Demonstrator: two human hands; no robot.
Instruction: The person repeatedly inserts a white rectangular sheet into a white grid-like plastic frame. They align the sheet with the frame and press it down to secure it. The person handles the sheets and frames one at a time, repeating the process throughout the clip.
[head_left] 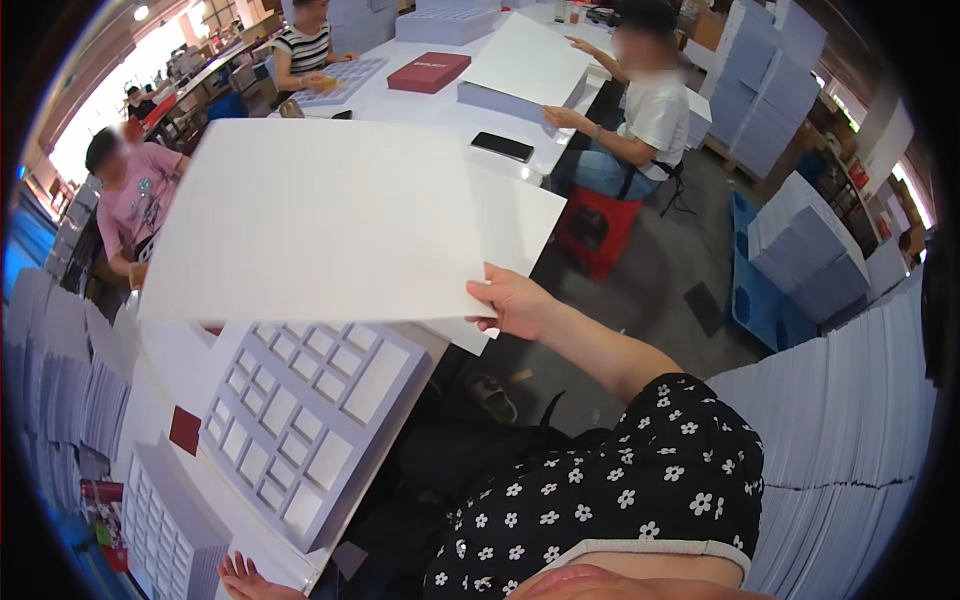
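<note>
My right hand (518, 305) pinches the near right corner of a large white cardboard sheet (330, 220). The sheet is held out above the table and covers much of it. Below its near edge lies a pale lavender tray (376, 440) divided into rectangular compartments with white bottoms. Part of another white sheet (535, 208) shows beyond the right edge of the held one. Down at the lower edge, my left hand (250, 578) has its fingers apart and holds nothing. It is just off the near end of the tray.
A stack of compartment trays (165, 530) stands at the left, near a small dark red square (185, 430). Farther along the white table are a black phone (502, 147) and a red box (428, 72). Co-workers sit around it. Tall board stacks (830, 400) rise at the right.
</note>
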